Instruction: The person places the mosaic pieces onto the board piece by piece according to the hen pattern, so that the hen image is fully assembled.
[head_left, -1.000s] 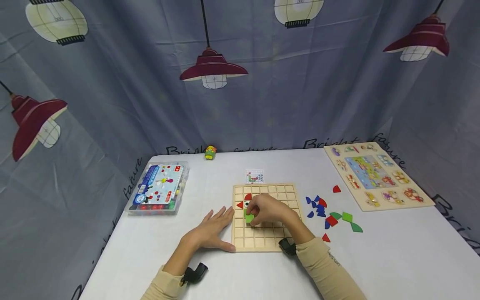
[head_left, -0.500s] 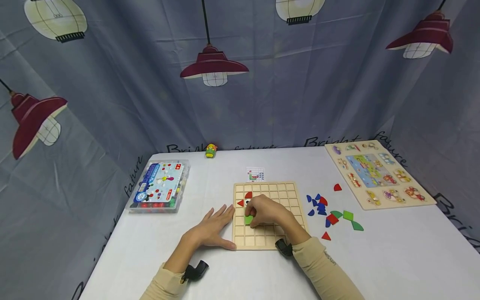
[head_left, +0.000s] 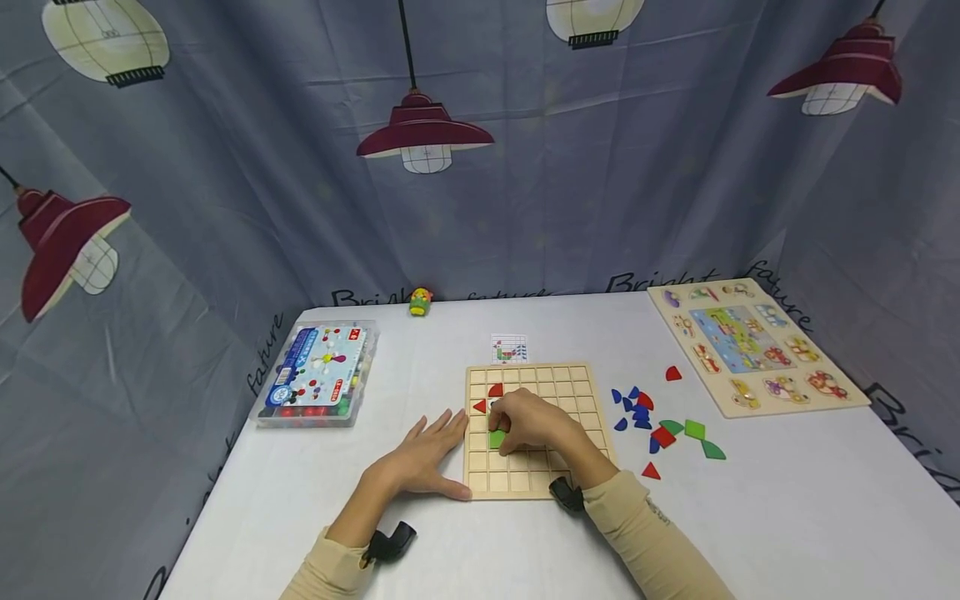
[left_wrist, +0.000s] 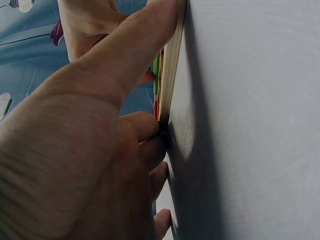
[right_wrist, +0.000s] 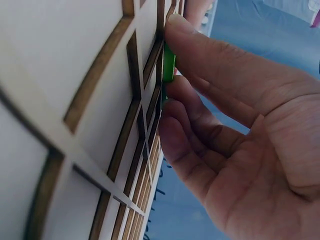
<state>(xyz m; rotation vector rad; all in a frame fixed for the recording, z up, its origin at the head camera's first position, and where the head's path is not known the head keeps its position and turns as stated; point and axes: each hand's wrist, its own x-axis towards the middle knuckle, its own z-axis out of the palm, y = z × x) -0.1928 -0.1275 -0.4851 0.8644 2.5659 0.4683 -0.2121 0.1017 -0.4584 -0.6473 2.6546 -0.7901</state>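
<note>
Grey cloth (head_left: 510, 233) lettered "Bright" backs a gridded wooden board (head_left: 521, 482), where the right hand (head_left: 532, 419) pinches a green square tile (head_left: 497, 439) left of centre; the left hand (head_left: 422, 457), spread, touches the board.

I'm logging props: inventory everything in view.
Grid board: one, tan, centre
Placed pieces: two red, at least one green, on grid, partly hidden
Loose pieces: four red, three green, several blue, right of grid
Card: one, white, beyond grid
Puzzle board: one, multicoloured, far right
Box: one, clear, left
Toy: one, yellow-green, back edge
Table: one, white, below
Curtain: one, grey, behind
Wrist cameras: two, black, wrists
Sleeves: two, beige, forearms
Left hand: one, grid's left edge
Right hand: one, pinching green piece
</note>
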